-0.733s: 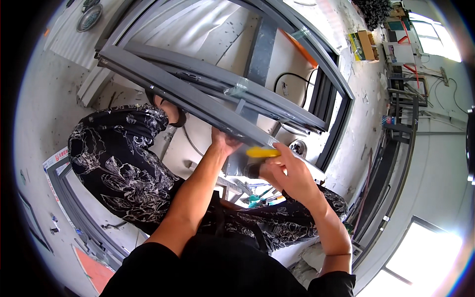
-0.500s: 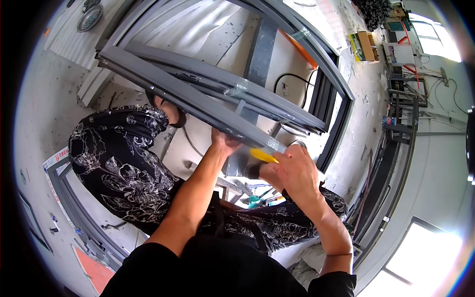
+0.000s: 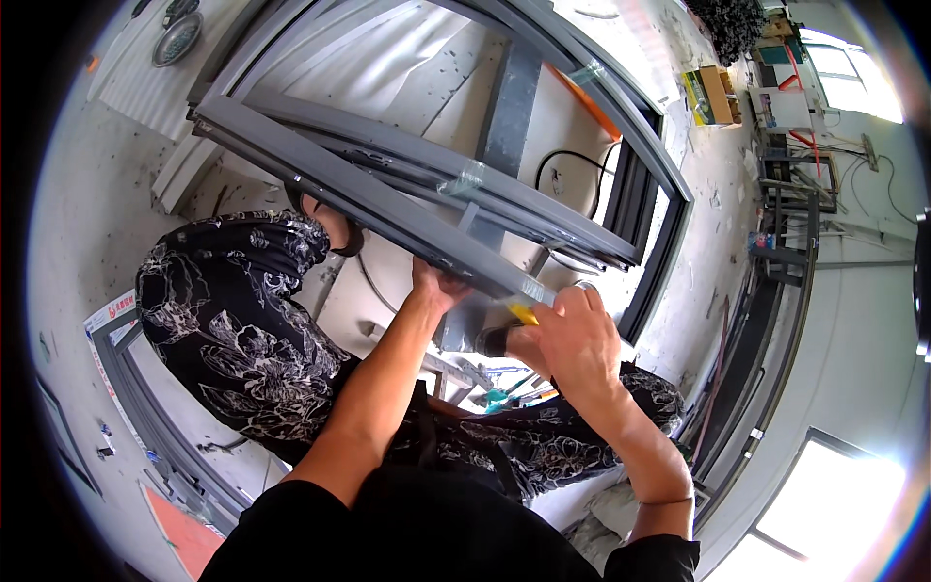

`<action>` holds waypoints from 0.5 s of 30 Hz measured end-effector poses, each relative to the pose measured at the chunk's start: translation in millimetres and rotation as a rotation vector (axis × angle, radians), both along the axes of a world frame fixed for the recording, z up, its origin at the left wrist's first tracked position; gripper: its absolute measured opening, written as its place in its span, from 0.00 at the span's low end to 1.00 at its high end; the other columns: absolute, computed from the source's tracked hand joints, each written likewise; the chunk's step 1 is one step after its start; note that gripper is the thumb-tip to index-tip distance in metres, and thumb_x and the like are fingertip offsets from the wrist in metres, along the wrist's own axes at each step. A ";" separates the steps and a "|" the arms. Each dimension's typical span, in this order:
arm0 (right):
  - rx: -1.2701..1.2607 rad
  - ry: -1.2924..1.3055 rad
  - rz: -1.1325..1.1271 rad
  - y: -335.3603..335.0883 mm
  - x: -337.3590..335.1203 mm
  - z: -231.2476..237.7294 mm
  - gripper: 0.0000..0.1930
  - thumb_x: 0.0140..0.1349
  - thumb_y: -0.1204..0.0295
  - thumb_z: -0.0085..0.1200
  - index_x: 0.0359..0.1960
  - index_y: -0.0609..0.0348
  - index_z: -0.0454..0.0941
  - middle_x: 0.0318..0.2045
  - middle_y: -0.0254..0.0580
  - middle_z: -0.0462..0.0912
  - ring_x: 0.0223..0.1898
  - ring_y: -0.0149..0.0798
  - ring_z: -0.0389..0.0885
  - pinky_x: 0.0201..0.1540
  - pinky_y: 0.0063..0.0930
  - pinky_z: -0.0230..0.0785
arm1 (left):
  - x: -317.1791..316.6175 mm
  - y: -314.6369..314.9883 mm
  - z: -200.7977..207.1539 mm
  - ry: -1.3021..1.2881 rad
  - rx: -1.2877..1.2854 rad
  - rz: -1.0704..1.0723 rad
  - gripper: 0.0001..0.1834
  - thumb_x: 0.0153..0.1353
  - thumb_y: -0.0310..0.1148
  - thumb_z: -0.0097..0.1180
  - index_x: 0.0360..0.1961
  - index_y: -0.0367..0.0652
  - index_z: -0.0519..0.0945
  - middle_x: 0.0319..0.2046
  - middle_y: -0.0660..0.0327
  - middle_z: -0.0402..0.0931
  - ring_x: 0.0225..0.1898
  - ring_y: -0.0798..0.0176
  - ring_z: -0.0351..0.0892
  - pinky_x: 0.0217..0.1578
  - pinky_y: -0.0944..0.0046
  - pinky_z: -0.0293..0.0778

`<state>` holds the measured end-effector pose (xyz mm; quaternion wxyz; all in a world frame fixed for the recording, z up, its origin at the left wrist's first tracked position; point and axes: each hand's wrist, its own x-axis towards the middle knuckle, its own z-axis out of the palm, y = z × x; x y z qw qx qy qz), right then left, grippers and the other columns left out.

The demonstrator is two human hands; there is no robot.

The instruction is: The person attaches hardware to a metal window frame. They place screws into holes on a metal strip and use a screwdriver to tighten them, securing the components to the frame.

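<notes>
A long grey metal frame bar [image 3: 354, 201] slants from upper left to its near end in front of me. My left hand [image 3: 436, 286] is closed around the bar's lower edge, its fingertips hidden beneath it. At the bar's near end, my right hand [image 3: 580, 344] is closed on a small yellow tool [image 3: 523, 313]; its kind cannot be told, as the fingers cover most of it. A strip of clear tape [image 3: 532, 289] sits on the bar just above the yellow tool.
Beyond the bar lies a second grey bar [image 3: 543, 213] bound with clear tape, inside a large grey frame [image 3: 621, 107]. An orange strip [image 3: 587, 102] and a black cable [image 3: 567, 152] lie there. A cardboard box [image 3: 719, 95] stands far right. Another grey frame [image 3: 145, 398] lies lower left.
The yellow tool has tilted and shows less beside my right hand, which has shifted slightly. My left hand stays on the bar.
</notes>
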<state>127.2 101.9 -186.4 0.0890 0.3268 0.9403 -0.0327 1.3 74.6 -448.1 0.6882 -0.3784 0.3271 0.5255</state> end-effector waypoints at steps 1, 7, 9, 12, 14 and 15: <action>0.047 -0.024 0.006 0.0 -2.8 0.7 0.26 0.53 0.68 0.65 0.54 0.59 0.72 0.27 0.41 0.79 0.30 0.44 0.80 0.31 0.36 0.74 | 0.8 0.4 -0.2 0.000 0.001 0.001 0.34 0.58 0.67 0.44 0.45 0.47 0.78 0.39 0.58 0.78 0.43 0.56 0.78 0.49 0.45 0.73; -0.149 0.008 -0.113 0.1 7.2 -13.9 0.33 0.49 0.62 0.70 0.55 0.60 0.69 0.27 0.43 0.80 0.27 0.46 0.82 0.28 0.33 0.75 | 1.5 0.7 6.0 0.000 0.032 0.049 0.33 0.59 0.66 0.44 0.46 0.48 0.78 0.42 0.58 0.79 0.46 0.54 0.78 0.52 0.42 0.72; -0.116 0.056 -0.069 -0.2 11.5 -14.9 0.32 0.47 0.62 0.71 0.52 0.58 0.71 0.27 0.41 0.80 0.27 0.44 0.81 0.29 0.33 0.75 | 0.0 3.4 17.7 -0.009 0.007 0.054 0.32 0.59 0.66 0.43 0.46 0.49 0.79 0.42 0.58 0.79 0.47 0.54 0.78 0.53 0.41 0.71; -0.204 0.073 -0.111 -1.0 4.3 -4.0 0.23 0.52 0.72 0.63 0.51 0.55 0.72 0.31 0.42 0.77 0.34 0.46 0.80 0.35 0.37 0.75 | -0.7 1.0 8.2 -0.026 0.024 0.041 0.32 0.60 0.65 0.43 0.46 0.49 0.79 0.41 0.59 0.79 0.47 0.54 0.78 0.52 0.41 0.72; 0.011 -0.085 0.041 4.7 -6.7 5.1 0.23 0.53 0.70 0.62 0.52 0.55 0.72 0.31 0.42 0.76 0.35 0.45 0.79 0.35 0.36 0.75 | -1.0 -0.2 9.7 -0.015 0.021 0.053 0.31 0.60 0.65 0.43 0.46 0.49 0.79 0.41 0.59 0.79 0.46 0.54 0.78 0.52 0.41 0.72; 0.009 -0.086 0.043 5.2 -6.8 3.6 0.23 0.53 0.70 0.62 0.52 0.55 0.72 0.31 0.42 0.76 0.35 0.45 0.79 0.35 0.36 0.75 | -1.2 -0.8 10.5 -0.003 0.019 0.063 0.31 0.60 0.65 0.43 0.45 0.49 0.79 0.41 0.59 0.79 0.46 0.54 0.78 0.51 0.40 0.72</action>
